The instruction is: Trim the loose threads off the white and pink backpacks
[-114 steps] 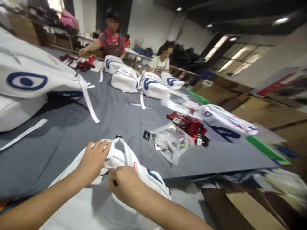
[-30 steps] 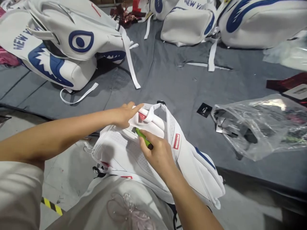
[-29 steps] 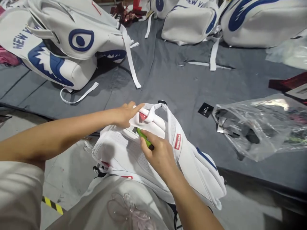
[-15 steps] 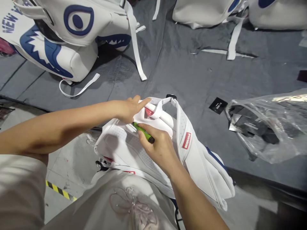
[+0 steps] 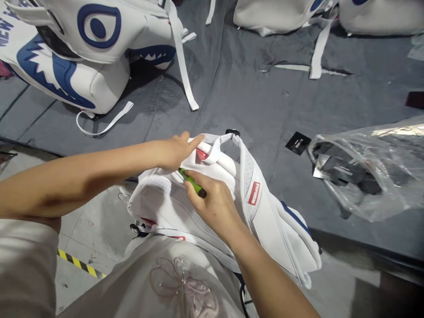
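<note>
A white backpack (image 5: 278, 234) leans against my body at the table's near edge, its padded back and straps facing up. My left hand (image 5: 177, 152) grips its top beside the white carry loop, index finger stretched toward the loop and the other fingertips partly hidden. In my right hand (image 5: 213, 196) is a slim green tool with a black end (image 5: 194, 183), held like a pen. Its tip reaches the fabric right beside my left hand; the exact kind of tool does not show. A red patch (image 5: 202, 154) shows under the loop.
Grey cloth covers the table (image 5: 245, 97). White backpacks with blue eyes and teeth (image 5: 109, 84) lie at the back left, others (image 5: 274, 15) at the back right. A clear plastic bag (image 5: 374, 176) with black tags stands right, beside a loose black tag (image 5: 298, 143).
The whole view has shifted slightly, so things sit a little further left. Both hands keep nearly the same place on the backpack, the green tool still at the same spot.
</note>
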A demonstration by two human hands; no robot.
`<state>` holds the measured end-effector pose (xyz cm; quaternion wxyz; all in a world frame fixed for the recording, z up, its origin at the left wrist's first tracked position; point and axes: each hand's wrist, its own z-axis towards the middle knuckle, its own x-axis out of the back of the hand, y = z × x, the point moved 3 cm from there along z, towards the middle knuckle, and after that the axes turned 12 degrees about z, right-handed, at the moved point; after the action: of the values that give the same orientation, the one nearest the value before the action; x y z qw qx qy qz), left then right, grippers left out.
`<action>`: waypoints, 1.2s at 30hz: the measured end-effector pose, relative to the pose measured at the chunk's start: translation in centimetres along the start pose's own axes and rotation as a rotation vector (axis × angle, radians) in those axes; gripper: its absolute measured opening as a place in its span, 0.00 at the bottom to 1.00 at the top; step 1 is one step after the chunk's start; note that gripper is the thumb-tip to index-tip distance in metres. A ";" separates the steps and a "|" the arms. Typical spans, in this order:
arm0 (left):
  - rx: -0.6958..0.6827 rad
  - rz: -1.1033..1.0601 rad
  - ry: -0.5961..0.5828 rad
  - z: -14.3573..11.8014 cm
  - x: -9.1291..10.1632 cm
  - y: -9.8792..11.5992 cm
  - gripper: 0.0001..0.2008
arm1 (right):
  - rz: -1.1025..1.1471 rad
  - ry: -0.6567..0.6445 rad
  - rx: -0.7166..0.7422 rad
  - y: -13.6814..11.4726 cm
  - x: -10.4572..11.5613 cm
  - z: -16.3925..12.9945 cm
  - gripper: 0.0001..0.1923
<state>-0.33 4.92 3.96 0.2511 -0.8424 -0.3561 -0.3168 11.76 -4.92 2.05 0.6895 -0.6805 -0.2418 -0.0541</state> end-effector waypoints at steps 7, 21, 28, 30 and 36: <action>-0.008 -0.007 0.089 -0.5 -0.2 0.0 0.52 | 0.129 -0.047 -0.015 0.4 -0.1 0.5 0.16; -0.030 -0.075 0.232 1.1 -3.2 -0.9 0.51 | -0.242 -0.074 0.079 -0.5 -0.4 0.3 0.06; -0.032 -0.085 0.182 0.0 -1.7 -0.5 0.48 | -0.207 -0.065 0.038 -0.1 0.2 0.5 0.08; -0.020 -0.082 0.175 -0.1 -1.6 -0.4 0.49 | -0.186 -0.088 0.057 -0.2 0.2 0.6 0.08; -0.035 -0.099 0.189 0.2 -1.9 -0.5 0.48 | -0.106 -0.107 0.042 -0.1 0.4 0.9 0.11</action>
<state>-1.66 4.49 2.60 0.2529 -0.7942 -0.3666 -0.4132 11.80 -3.93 2.26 0.6861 -0.6540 -0.3149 -0.0490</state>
